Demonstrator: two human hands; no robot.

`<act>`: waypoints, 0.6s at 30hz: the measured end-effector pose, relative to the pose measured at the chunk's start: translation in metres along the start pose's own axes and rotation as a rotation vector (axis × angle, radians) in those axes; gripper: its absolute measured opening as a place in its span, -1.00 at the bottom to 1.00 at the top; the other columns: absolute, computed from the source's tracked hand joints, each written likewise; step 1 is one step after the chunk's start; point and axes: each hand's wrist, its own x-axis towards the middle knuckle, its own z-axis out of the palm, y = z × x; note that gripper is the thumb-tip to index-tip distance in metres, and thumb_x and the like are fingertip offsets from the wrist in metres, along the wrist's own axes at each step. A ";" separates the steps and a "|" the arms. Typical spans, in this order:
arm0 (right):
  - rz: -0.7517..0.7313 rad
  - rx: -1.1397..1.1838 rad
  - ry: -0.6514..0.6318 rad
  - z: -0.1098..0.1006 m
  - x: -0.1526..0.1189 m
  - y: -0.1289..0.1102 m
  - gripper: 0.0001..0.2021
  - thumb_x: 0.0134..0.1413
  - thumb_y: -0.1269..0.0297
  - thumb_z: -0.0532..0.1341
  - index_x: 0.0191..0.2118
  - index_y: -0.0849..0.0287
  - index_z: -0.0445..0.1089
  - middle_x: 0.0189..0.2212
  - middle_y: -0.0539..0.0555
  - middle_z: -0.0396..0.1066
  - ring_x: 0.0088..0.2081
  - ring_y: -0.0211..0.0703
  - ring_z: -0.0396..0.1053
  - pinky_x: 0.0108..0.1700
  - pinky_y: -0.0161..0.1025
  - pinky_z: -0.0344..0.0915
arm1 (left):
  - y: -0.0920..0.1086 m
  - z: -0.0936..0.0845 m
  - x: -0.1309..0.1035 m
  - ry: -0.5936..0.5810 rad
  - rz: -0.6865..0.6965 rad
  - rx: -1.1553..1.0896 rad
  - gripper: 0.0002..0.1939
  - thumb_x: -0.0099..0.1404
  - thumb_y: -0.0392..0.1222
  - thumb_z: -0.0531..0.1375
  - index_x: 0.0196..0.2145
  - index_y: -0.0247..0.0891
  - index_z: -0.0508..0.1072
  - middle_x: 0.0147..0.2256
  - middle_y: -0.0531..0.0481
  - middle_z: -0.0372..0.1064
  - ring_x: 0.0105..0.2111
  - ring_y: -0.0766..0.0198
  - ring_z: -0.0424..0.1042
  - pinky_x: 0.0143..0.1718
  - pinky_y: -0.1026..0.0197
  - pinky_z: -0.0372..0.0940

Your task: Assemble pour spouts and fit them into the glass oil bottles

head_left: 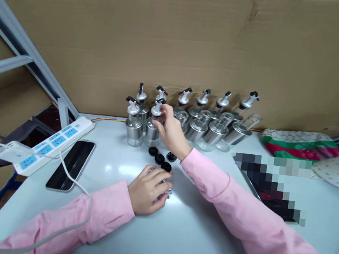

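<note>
My right hand (pixel 173 131) reaches to a glass oil bottle (pixel 153 133) with a steel sleeve and a silver-and-black pourer. Its thumb lies against the bottle's neck and its fingers are at the pourer; the bottle stands upright. Nearer to me, my left hand (pixel 150 190) is curled low over the table around small silver pieces, mostly hidden under the fingers. Just beyond it lie several round black stoppers (pixel 159 159). Another bottle with a pourer (pixel 134 131) stands to the left of the held one.
Behind are several more bottles with pourers (pixel 202 102); bottles without pourers (pixel 216 133) stand to the right. On the left lie a phone (pixel 71 165) and a power strip (pixel 56 142) with a white cable (pixel 89 207) crossing my left sleeve. Patterned bags (pixel 296 143) lie at right, against a cardboard wall (pixel 167 41).
</note>
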 end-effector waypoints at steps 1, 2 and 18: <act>-0.002 -0.010 -0.015 0.000 0.001 0.000 -0.63 0.10 0.43 0.11 0.02 0.17 0.06 -0.14 0.21 0.41 -0.14 -0.04 0.42 -0.09 -0.07 0.32 | 0.000 0.000 0.000 -0.009 0.000 -0.003 -0.79 0.24 -0.29 0.02 -0.19 -0.30 0.38 -0.11 -0.15 0.43 -0.10 0.14 0.37 -0.12 0.06 0.18; -0.004 -0.018 -0.029 0.000 0.002 0.001 -0.64 0.08 0.44 0.12 0.01 0.17 0.07 -0.15 0.21 0.42 -0.15 -0.03 0.43 -0.10 -0.07 0.32 | 0.000 0.001 0.000 -0.018 0.002 -0.007 -0.80 0.25 -0.29 0.02 -0.20 -0.30 0.38 -0.11 -0.14 0.43 -0.11 0.15 0.37 -0.14 0.07 0.18; 0.284 -0.426 -0.319 -0.048 -0.101 -0.021 -0.60 0.14 0.36 0.07 0.10 0.33 0.17 -0.24 0.27 0.40 -0.32 0.04 0.43 -0.28 -0.05 0.36 | 0.001 -0.001 0.000 -0.054 -0.127 -0.050 -0.78 0.16 -0.21 0.09 -0.23 -0.30 0.40 -0.18 -0.15 0.41 -0.10 0.07 0.33 -0.13 0.07 0.29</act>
